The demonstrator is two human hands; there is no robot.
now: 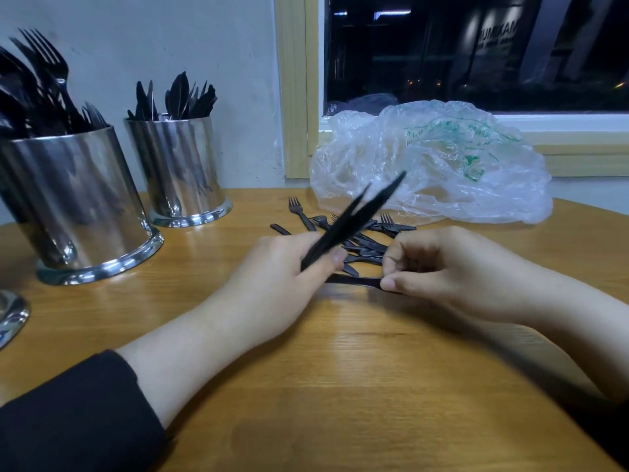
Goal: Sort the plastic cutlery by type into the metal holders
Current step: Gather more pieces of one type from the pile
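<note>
Upper left of frame: fork holder [78, 199] and knife holder [177, 165] well stocked. Mid-desk [340, 386] pile [360, 240] unsorted. Left hand [282, 277] grips knives [354, 219]; right hand [452, 267] pinches another piece [354, 280].

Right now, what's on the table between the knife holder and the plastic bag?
In the head view, bare wooden table lies between the knife holder and the plastic bag; the loose cutlery pile lies nearer the person, in front of the bag.

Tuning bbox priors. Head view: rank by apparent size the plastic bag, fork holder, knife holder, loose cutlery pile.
1. plastic bag
2. fork holder, though it is nearer the camera and cut off at the frame edge, so likely inflated
3. knife holder, possibly the same real size as the fork holder
4. loose cutlery pile, partly hidden by the hands
</note>
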